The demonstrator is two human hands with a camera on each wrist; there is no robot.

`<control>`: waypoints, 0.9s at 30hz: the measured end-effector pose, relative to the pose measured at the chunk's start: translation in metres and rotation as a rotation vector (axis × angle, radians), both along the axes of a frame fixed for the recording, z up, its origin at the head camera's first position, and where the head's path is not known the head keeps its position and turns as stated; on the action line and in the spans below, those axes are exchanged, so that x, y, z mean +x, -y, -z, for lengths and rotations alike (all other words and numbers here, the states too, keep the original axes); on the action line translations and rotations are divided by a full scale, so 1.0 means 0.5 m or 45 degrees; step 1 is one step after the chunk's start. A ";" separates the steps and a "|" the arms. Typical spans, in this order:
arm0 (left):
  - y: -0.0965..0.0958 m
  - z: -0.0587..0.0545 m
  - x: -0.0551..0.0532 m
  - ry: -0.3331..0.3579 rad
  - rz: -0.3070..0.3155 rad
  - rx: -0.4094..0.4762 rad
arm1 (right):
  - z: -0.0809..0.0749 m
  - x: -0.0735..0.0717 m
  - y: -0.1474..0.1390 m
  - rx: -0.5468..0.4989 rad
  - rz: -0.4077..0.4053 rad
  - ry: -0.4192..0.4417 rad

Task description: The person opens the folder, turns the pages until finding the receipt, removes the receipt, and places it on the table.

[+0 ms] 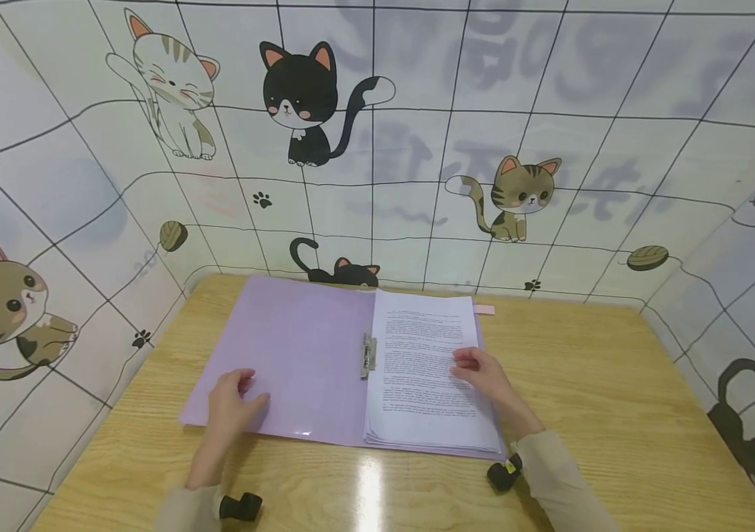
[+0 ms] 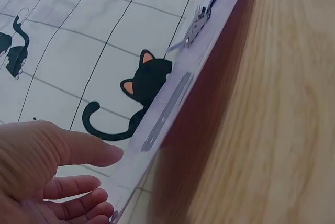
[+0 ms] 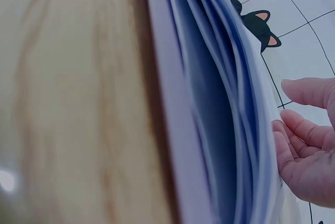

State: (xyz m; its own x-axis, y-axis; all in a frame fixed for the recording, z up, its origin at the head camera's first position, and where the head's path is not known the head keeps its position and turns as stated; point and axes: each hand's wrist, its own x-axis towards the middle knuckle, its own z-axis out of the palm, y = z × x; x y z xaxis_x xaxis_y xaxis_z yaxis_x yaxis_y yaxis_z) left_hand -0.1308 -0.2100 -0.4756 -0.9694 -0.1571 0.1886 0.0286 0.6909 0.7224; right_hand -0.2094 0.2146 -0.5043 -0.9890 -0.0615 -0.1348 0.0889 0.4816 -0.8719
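On my head feed I saw a wood-grained table, with a streak of light shining on its near side. Behind it rose a white wall ruled with dark grid lines. I made out a white cat printed high up, a black cat beside it, and a brown striped cat farther right. Faint bluish marks blurred the upper wall; I couldn't read them.
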 end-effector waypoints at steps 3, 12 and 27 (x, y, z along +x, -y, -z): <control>-0.016 0.003 -0.009 -0.036 0.008 0.022 | 0.001 -0.001 0.001 0.004 -0.002 0.001; -0.046 0.009 -0.029 0.007 0.040 0.091 | -0.001 0.000 0.001 -0.017 0.005 0.007; -0.104 0.025 -0.087 -0.038 0.080 0.208 | -0.001 -0.001 0.000 0.001 -0.003 -0.007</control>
State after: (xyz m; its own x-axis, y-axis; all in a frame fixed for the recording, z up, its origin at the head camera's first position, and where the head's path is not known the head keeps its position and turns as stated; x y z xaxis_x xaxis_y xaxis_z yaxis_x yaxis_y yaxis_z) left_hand -0.1744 -0.1578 -0.4883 -0.9726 -0.1275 0.1943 0.0910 0.5603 0.8233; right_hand -0.2097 0.2148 -0.5039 -0.9896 -0.0636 -0.1293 0.0830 0.4825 -0.8720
